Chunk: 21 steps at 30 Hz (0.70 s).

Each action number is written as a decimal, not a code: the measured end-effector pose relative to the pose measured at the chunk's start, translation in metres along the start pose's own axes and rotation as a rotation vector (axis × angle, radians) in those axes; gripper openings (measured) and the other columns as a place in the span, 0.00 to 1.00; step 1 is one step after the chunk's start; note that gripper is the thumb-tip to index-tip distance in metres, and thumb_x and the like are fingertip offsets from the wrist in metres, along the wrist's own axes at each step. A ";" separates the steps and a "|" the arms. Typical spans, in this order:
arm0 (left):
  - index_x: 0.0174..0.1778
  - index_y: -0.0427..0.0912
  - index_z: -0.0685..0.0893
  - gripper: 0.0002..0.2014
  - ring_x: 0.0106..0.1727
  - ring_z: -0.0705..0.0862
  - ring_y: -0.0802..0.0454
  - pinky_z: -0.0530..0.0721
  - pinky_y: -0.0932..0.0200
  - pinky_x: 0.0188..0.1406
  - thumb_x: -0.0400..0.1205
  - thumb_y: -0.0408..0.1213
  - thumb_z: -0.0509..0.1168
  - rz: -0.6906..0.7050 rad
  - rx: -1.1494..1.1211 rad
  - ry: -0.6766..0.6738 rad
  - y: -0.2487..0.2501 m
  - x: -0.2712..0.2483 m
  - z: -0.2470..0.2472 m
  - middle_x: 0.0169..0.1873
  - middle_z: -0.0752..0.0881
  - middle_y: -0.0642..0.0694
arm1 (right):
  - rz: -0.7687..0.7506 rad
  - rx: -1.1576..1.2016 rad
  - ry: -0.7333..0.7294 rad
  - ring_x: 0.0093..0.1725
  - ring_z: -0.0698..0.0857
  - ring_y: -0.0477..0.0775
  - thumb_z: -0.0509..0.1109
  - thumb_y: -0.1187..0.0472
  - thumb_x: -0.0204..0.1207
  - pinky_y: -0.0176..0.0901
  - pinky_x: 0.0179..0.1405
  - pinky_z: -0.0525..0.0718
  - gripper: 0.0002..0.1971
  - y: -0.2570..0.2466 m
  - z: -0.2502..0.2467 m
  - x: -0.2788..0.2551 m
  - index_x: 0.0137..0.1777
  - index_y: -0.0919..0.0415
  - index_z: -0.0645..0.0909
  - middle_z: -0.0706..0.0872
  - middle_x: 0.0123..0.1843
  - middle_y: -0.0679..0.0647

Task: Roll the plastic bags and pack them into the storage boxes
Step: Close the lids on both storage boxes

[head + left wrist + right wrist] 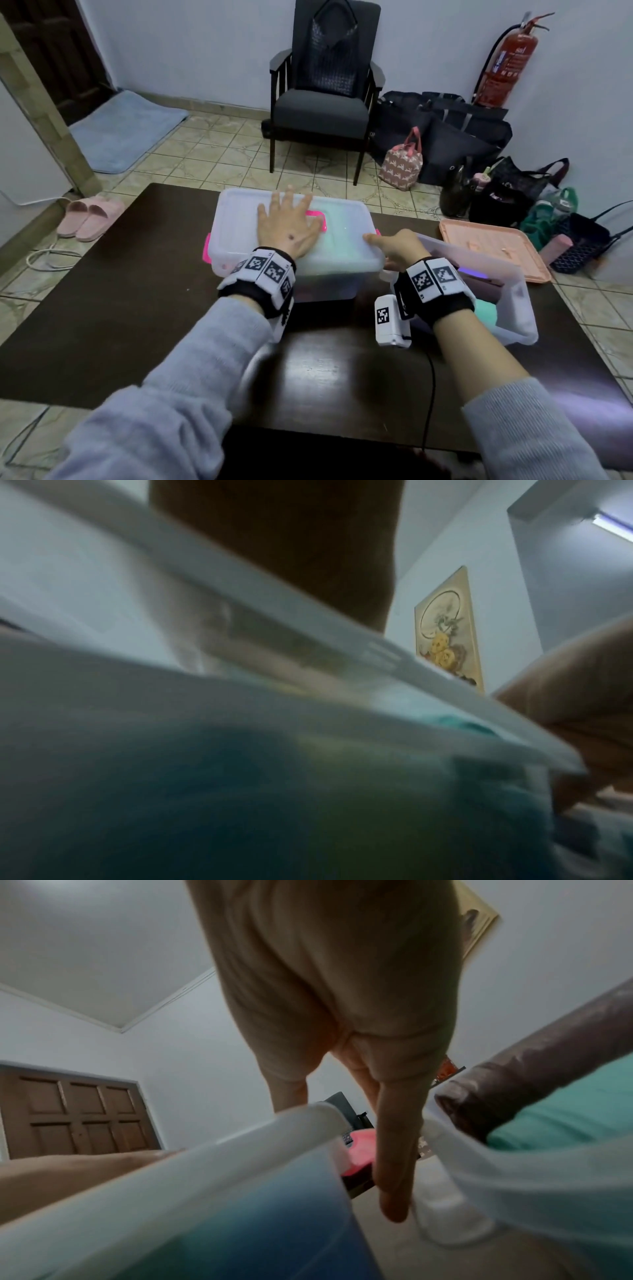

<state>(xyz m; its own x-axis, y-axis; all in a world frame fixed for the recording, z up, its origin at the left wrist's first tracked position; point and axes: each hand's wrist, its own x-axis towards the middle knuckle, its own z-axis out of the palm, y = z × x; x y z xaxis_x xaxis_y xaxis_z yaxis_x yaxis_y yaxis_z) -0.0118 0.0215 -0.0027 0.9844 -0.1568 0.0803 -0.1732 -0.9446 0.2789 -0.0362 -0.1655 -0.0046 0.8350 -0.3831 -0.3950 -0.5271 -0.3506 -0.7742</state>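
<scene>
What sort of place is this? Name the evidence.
Probably a room in a home: a dark upholstered armchair, pink slippers on the tiled floor, and a blue bath mat.

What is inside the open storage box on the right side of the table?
The open box holds a teal rolled bag and a dark brownish roll beside it. The right hand and wrist hide the box's near end; anything deeper is covered.

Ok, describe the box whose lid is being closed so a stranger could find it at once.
Start at the dark wooden table. Two translucent boxes sit at its far side; take the lidded box, the left one, under the left hand lying flat on top. Its pink latches and closed lid set it apart from the open box to its right, which has no lid on.
</scene>
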 end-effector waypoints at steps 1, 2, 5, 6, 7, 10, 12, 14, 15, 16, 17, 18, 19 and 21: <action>0.82 0.56 0.53 0.30 0.83 0.45 0.41 0.44 0.39 0.79 0.84 0.59 0.46 0.002 0.036 -0.063 0.002 0.002 0.005 0.84 0.48 0.45 | 0.002 -0.002 -0.001 0.48 0.88 0.64 0.75 0.49 0.72 0.61 0.48 0.88 0.27 0.000 0.000 0.001 0.58 0.73 0.77 0.86 0.55 0.64; 0.82 0.58 0.51 0.31 0.83 0.44 0.41 0.42 0.38 0.79 0.83 0.62 0.44 0.000 0.062 -0.100 0.001 0.004 0.008 0.84 0.46 0.46 | 0.000 -0.009 0.001 0.50 0.88 0.65 0.75 0.50 0.72 0.62 0.50 0.87 0.27 0.000 -0.001 0.003 0.59 0.74 0.76 0.86 0.55 0.65; 0.82 0.61 0.52 0.32 0.84 0.42 0.41 0.40 0.37 0.79 0.81 0.66 0.44 -0.015 0.048 -0.147 -0.003 0.008 0.014 0.84 0.44 0.47 | -0.027 -0.048 -0.014 0.48 0.87 0.62 0.74 0.52 0.74 0.53 0.46 0.87 0.26 -0.002 0.000 0.006 0.60 0.75 0.77 0.86 0.53 0.64; 0.82 0.62 0.52 0.32 0.84 0.42 0.42 0.40 0.37 0.79 0.81 0.66 0.44 -0.019 0.045 -0.157 -0.004 0.008 0.014 0.83 0.43 0.48 | -0.045 -0.058 -0.024 0.46 0.86 0.60 0.73 0.53 0.75 0.48 0.43 0.85 0.25 -0.003 0.001 0.008 0.59 0.75 0.78 0.86 0.52 0.64; 0.82 0.62 0.51 0.32 0.84 0.42 0.42 0.40 0.37 0.78 0.81 0.66 0.44 -0.020 0.046 -0.166 -0.004 0.008 0.014 0.83 0.42 0.48 | -0.059 -0.074 -0.029 0.46 0.85 0.60 0.72 0.54 0.76 0.46 0.42 0.82 0.23 -0.004 0.002 0.008 0.59 0.76 0.79 0.86 0.52 0.64; 0.82 0.62 0.51 0.32 0.84 0.41 0.42 0.40 0.37 0.79 0.81 0.66 0.44 -0.024 0.041 -0.169 -0.003 0.008 0.015 0.83 0.42 0.48 | -0.083 -0.142 0.004 0.51 0.83 0.60 0.71 0.56 0.77 0.45 0.45 0.79 0.21 -0.007 0.004 0.010 0.59 0.74 0.78 0.85 0.55 0.63; 0.82 0.62 0.51 0.32 0.84 0.41 0.42 0.40 0.36 0.78 0.81 0.66 0.44 -0.023 0.048 -0.162 -0.002 0.008 0.016 0.83 0.42 0.48 | -0.118 -0.213 0.068 0.54 0.83 0.61 0.70 0.58 0.77 0.46 0.48 0.78 0.18 -0.008 0.006 0.011 0.59 0.73 0.78 0.84 0.54 0.63; 0.82 0.62 0.52 0.32 0.84 0.42 0.42 0.40 0.36 0.78 0.81 0.66 0.44 -0.023 0.052 -0.152 -0.002 0.007 0.017 0.83 0.43 0.48 | -0.167 -0.304 0.130 0.54 0.82 0.63 0.68 0.59 0.77 0.46 0.46 0.76 0.16 -0.008 0.011 0.010 0.57 0.72 0.80 0.84 0.51 0.63; 0.82 0.62 0.52 0.32 0.84 0.42 0.42 0.41 0.36 0.78 0.81 0.66 0.44 -0.022 0.051 -0.145 -0.002 0.007 0.017 0.84 0.43 0.48 | -0.192 -0.341 0.159 0.53 0.82 0.63 0.66 0.60 0.77 0.45 0.44 0.74 0.15 -0.007 0.014 0.010 0.56 0.73 0.81 0.83 0.49 0.63; 0.82 0.62 0.52 0.32 0.84 0.42 0.41 0.41 0.36 0.78 0.81 0.66 0.44 -0.019 0.048 -0.139 -0.002 0.006 0.017 0.84 0.43 0.48 | -0.211 -0.365 0.184 0.55 0.82 0.64 0.65 0.61 0.78 0.45 0.44 0.73 0.15 -0.007 0.017 0.009 0.56 0.73 0.82 0.84 0.49 0.64; 0.82 0.61 0.52 0.32 0.84 0.42 0.41 0.41 0.36 0.78 0.81 0.65 0.44 -0.017 0.043 -0.136 -0.002 0.006 0.017 0.84 0.44 0.47 | -0.223 -0.377 0.204 0.57 0.82 0.65 0.64 0.62 0.78 0.46 0.45 0.74 0.15 -0.006 0.019 0.009 0.56 0.73 0.82 0.85 0.51 0.66; 0.82 0.61 0.52 0.32 0.84 0.42 0.41 0.41 0.36 0.78 0.81 0.65 0.44 -0.016 0.038 -0.132 -0.002 0.006 0.017 0.84 0.44 0.47 | -0.230 -0.380 0.216 0.58 0.82 0.65 0.64 0.62 0.79 0.45 0.47 0.74 0.15 -0.006 0.020 0.009 0.56 0.74 0.82 0.85 0.54 0.68; 0.82 0.61 0.52 0.32 0.84 0.42 0.41 0.40 0.36 0.78 0.81 0.65 0.44 -0.015 0.035 -0.128 -0.003 0.005 0.018 0.84 0.44 0.47 | -0.234 -0.382 0.220 0.59 0.82 0.66 0.63 0.62 0.79 0.45 0.48 0.75 0.15 -0.006 0.020 0.009 0.57 0.74 0.82 0.85 0.56 0.69; 0.82 0.61 0.52 0.31 0.83 0.42 0.42 0.40 0.36 0.78 0.82 0.65 0.44 -0.014 0.033 -0.122 -0.003 0.005 0.019 0.83 0.43 0.47 | -0.237 -0.395 0.210 0.63 0.80 0.66 0.61 0.63 0.81 0.46 0.52 0.75 0.16 -0.005 0.023 0.007 0.61 0.74 0.79 0.83 0.61 0.69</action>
<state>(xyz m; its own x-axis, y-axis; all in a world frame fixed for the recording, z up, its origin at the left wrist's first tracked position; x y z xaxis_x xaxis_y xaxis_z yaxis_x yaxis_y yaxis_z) -0.0059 0.0180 -0.0210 0.9836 -0.1757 -0.0408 -0.1604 -0.9555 0.2478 -0.0242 -0.1462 -0.0147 0.9104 -0.4033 -0.0920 -0.3806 -0.7295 -0.5683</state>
